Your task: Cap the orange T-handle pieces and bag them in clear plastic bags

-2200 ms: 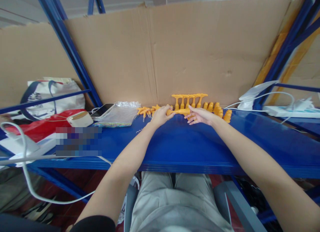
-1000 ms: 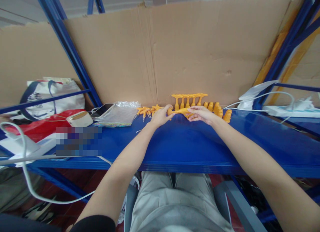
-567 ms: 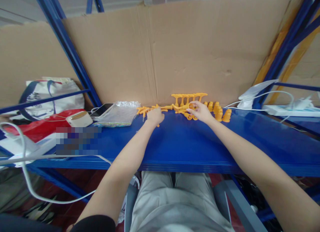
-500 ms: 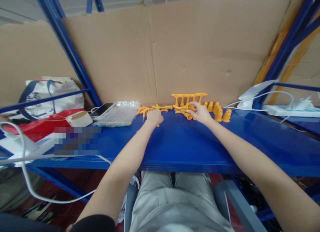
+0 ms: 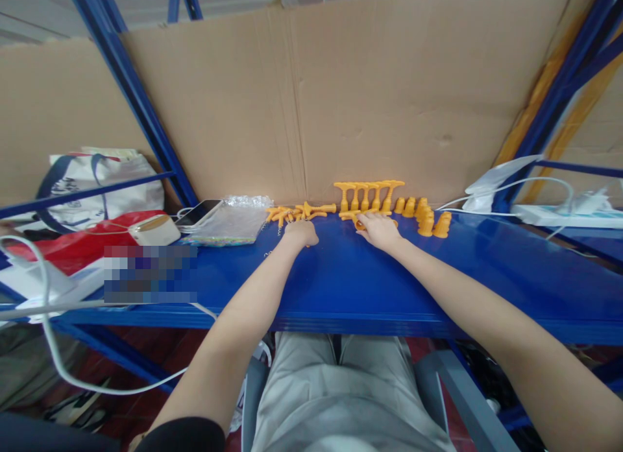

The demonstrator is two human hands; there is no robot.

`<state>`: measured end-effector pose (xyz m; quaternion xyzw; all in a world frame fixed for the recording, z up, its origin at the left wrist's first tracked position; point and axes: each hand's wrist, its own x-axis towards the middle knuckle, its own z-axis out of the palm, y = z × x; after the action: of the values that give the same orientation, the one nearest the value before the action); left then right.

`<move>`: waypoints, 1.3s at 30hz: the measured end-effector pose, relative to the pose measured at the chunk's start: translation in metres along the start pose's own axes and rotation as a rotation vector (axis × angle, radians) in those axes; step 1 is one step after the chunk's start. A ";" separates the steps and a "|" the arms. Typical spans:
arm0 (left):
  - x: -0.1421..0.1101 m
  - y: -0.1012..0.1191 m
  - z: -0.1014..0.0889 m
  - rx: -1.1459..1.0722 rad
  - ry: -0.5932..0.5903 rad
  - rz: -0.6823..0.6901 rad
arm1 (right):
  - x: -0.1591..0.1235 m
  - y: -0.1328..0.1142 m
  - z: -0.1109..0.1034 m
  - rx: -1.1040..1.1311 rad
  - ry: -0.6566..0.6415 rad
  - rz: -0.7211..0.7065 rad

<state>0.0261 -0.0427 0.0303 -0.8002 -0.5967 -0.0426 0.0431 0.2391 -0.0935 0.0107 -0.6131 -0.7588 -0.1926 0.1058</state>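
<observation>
Orange pieces (image 5: 361, 224), with a round open end: lying on the blue shelf (image 5: 350, 277), partly beneath the right hand (image 5: 379, 231), which is palm down, its fingers close together and draped over them; grip not certain.

Orange branching parts (image 5: 311, 211): heaped, touching the left hand (image 5: 299, 234); its fingers are bent under and hidden, so whether they pinch anything cannot be told. Silver coils (image 5: 280, 231): beside the heap.

Row of T-shaped orange parts (image 5: 368, 185): upright, behind the right hand. Orange cone-shaped parts (image 5: 425, 222): standing, grouped to its right.

Lettering: dark, on the white tote bag (image 5: 129, 191), too small to read.

Clear plastic packet (image 5: 233, 225): left of the heap, phone (image 5: 203, 212) adjoining. Red bag (image 5: 92, 243): further left. Cardboard (image 5: 389, 82): upright behind.

Changed since the earlier frame: right hand lower and flattened, formerly fingering the flared ends, now mostly covered. Left hand: nearly unmoved.
</observation>
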 end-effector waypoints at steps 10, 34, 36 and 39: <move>-0.011 0.003 -0.015 0.079 -0.205 0.056 | 0.000 -0.001 0.007 0.036 -0.024 0.017; -0.003 0.004 0.002 0.074 0.136 0.017 | 0.006 0.045 0.001 0.092 0.149 0.235; -0.008 0.006 -0.005 0.120 0.078 0.015 | 0.004 0.059 -0.005 0.068 0.150 0.330; -0.015 0.008 -0.015 0.186 -0.066 0.042 | -0.002 0.077 -0.016 0.027 0.144 0.524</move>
<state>0.0295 -0.0613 0.0436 -0.8059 -0.5824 0.0403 0.0983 0.3130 -0.0884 0.0369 -0.7719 -0.5672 -0.1917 0.2138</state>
